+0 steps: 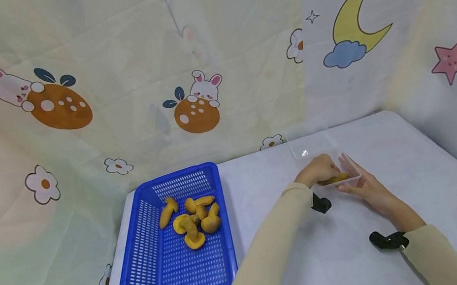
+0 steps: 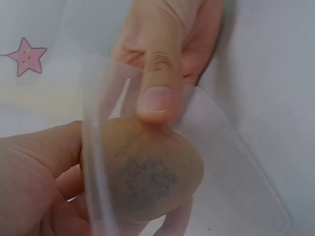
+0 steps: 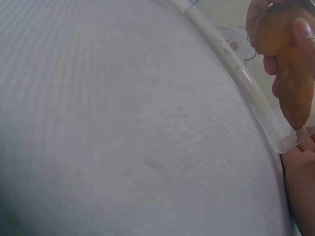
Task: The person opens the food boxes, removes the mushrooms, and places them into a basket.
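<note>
My left hand (image 1: 321, 169) holds a yellow-brown mushroom (image 3: 290, 64) inside a clear plastic box (image 1: 353, 179) on the table's right side. In the left wrist view the mushroom's rounded cap (image 2: 147, 172) shows through the clear wall, with the left hand's fingers round its side. My right hand (image 1: 368, 187) holds the box at its near right corner, thumb along the front and the other fingers up the right side. A raised clear lid (image 1: 303, 150) stands at the back of the box. The hands hide part of the box's inside.
A blue perforated basket (image 1: 142, 276) stands on the left of the white table (image 1: 269, 171). Several mushrooms (image 1: 190, 226) lie toward its far end. A printed cloth (image 1: 124, 79) with rabbits and flowers hangs behind, and cloth walls close both sides.
</note>
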Motion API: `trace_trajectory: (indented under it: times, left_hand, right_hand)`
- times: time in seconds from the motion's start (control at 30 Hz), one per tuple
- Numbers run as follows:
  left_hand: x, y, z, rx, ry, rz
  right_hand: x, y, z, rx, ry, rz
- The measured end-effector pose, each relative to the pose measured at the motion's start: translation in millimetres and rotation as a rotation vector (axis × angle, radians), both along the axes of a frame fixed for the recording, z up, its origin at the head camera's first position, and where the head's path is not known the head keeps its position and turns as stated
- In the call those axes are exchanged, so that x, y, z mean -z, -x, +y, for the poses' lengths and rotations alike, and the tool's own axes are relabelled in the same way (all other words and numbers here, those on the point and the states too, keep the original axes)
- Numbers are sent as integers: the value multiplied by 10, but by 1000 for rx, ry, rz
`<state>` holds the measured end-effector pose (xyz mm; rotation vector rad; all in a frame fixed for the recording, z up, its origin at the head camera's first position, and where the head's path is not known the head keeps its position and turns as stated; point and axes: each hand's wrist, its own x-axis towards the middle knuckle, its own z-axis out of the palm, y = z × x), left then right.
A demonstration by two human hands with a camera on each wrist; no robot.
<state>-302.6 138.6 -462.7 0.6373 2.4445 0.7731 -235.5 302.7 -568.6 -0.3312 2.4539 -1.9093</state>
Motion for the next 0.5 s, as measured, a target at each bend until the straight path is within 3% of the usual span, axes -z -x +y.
trace_trajectory:
  times: [0.27, 0.5]
  left_hand:
    - [-103, 9, -81, -47, -139, -77]
    - [-225, 56, -155, -28, -244, -100]
  right_hand:
    - [-16, -1, -15, 11, 10, -20]
    - [-84, -49, -21, 82, -131, -66]
